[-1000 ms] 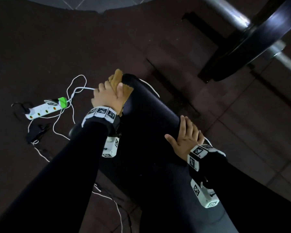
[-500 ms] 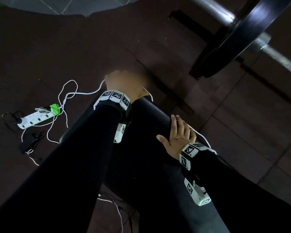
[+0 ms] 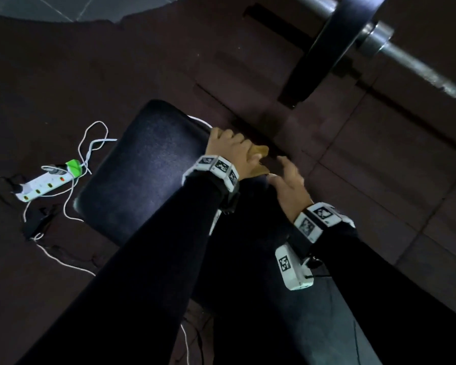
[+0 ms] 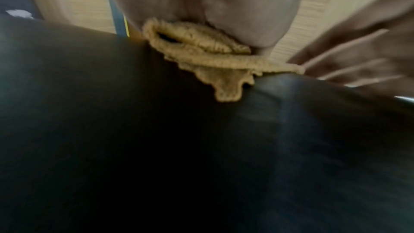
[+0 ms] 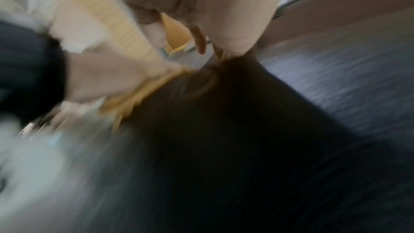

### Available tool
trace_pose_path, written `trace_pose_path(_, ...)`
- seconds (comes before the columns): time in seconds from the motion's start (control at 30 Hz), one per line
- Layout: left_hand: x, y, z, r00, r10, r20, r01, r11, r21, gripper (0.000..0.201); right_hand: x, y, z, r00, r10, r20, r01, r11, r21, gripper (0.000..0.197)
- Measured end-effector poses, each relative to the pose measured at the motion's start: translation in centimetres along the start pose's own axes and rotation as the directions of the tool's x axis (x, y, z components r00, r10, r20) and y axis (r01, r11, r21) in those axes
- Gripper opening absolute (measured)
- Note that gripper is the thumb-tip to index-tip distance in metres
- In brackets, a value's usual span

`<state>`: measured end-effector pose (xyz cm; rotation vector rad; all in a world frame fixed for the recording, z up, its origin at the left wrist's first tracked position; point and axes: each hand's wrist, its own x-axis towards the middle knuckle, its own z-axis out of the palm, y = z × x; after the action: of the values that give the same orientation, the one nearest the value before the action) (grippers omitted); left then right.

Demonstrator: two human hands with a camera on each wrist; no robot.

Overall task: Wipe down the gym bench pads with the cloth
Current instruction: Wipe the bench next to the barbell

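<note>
The cloth [image 3: 258, 160], bunched under the left hand [image 3: 232, 148], presses on the bench pad [image 3: 148, 164] at its right edge, apparently to wipe it, while the open, empty right hand [image 3: 290, 185] reaches in alongside.

A gym: barbell [image 3: 416, 67] with weight plate [image 3: 327, 48], padded bench [image 3: 142, 175]
</note>
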<state>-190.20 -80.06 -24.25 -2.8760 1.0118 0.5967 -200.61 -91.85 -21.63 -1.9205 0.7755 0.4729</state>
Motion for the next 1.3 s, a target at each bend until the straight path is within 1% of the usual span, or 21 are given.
trace_pose_path(0.07,-0.9,3.8,0.5,0.998,0.065,0.023,-0.064,0.998,-0.021,0.049,0.0,1.3,-2.1,0.995,0.078,-0.058,-0.074,0.995,0.072,0.048)
trace_pose_path(0.1,-1.3,5.5,0.8,0.995,0.09,0.032,-0.088,0.995,-0.04,0.048,0.1,1.8,-2.9,0.993,0.092,-0.08,-0.086,0.993,0.084,0.045)
trace_pose_path(0.17,-2.0,7.8,1.3,0.993,0.11,0.03,-0.106,0.986,-0.13,0.047,0.4,2.2,-3.9,0.99,0.089,-0.109,-0.082,0.994,0.072,0.041)
trace_pose_path(0.2,-2.3,8.3,1.5,0.993,0.112,0.027,-0.105,0.976,-0.189,0.05,0.6,2.3,-4.1,0.991,0.08,-0.108,-0.073,0.995,0.062,0.04)
trace_pose_path(0.23,-2.5,8.3,1.6,0.993,0.113,0.031,-0.102,0.966,-0.236,0.058,1.0,2.1,-4.2,0.993,0.067,-0.096,-0.061,0.996,0.061,0.04)
trace_pose_path(0.3,-3.2,7.4,1.5,0.994,0.106,0.032,-0.092,0.953,-0.288,0.078,1.6,1.5,-4.0,0.998,0.052,-0.044,-0.05,0.998,0.047,0.041)
trace_pose_path(0.37,-4.8,5.7,1.8,0.999,0.049,-0.016,-0.051,0.943,-0.33,0.085,2.1,0.9,-3.4,0.997,0.053,0.063,-0.051,0.998,-0.027,0.042)
trace_pose_path(0.47,-8.7,2.9,2.9,0.996,-0.06,-0.059,0.037,0.942,-0.334,0.078,1.9,0.2,-2.2,0.969,0.03,0.246,0.002,0.992,-0.129,0.044)
trace_pose_path(0.53,-10.9,1.6,3.6,0.995,-0.078,-0.057,0.056,0.947,-0.316,0.069,1.6,0.1,-1.5,0.948,-0.014,0.318,0.094,0.967,-0.237,0.047)
trace_pose_path(0.57,-11.7,1.2,4.0,0.995,-0.083,-0.051,0.063,0.945,-0.321,0.066,1.5,0.2,-1.3,0.943,-0.036,0.33,0.14,0.945,-0.295,0.05)
trace_pose_path(0.6,-12.1,1.0,4.3,0.995,-0.09,-0.047,0.07,0.943,-0.326,0.064,1.4,0.3,-1.2,0.942,-0.054,0.331,0.171,0.926,-0.335,0.051)
trace_pose_path(0.67,-12.7,0.9,4.8,0.993,-0.106,-0.05,0.084,0.942,-0.324,0.062,1.3,0.7,-1.3,0.943,-0.062,0.326,0.189,0.908,-0.373,0.052)
trace_pose_path(0.87,-12.8,1.2,5.2,0.987,-0.147,-0.061,0.118,0.933,-0.339,0.062,0.0,3.8,-3.7,0.971,-0.03,0.236,0.125,0.907,-0.402,0.048)
trace_pose_path(0.97,-12.8,1.3,5.2,0.986,-0.151,-0.068,0.121,0.936,-0.33,0.062,-0.6,4.9,-4.9,0.976,-0.054,0.21,0.147,0.877,-0.457,0.043)
trace_pose_path(1.07,-12.7,1.5,4.7,0.987,-0.162,-0.026,0.144,0.934,-0.326,0.063,-1.1,5.1,-5.8,0.975,-0.085,0.206,0.179,0.85,-0.496,0.041)
trace_pose_path(1.2,-12.3,1.9,3.0,0.973,-0.2,0.119,0.229,0.914,-0.334,0.067,-2.8,4.5,-7.3,0.983,-0.084,0.165,0.162,0.816,-0.555,0.045)
trace_pose_path(1.27,-12.4,2.4,1.6,0.949,-0.231,0.212,0.298,0.875,-0.382,0.067,-4.3,3.9,-8.4,0.985,-0.099,0.139,0.16,0.818,-0.553,0.044)
trace_pose_path(1.3,-12.6,2.7,0.8,0.934,-0.25,0.254,0.342,0.834,-0.434,0.065,-5.1,3.5,-9.1,0.986,-0.098,0.136,0.157,0.823,-0.546,0.044)
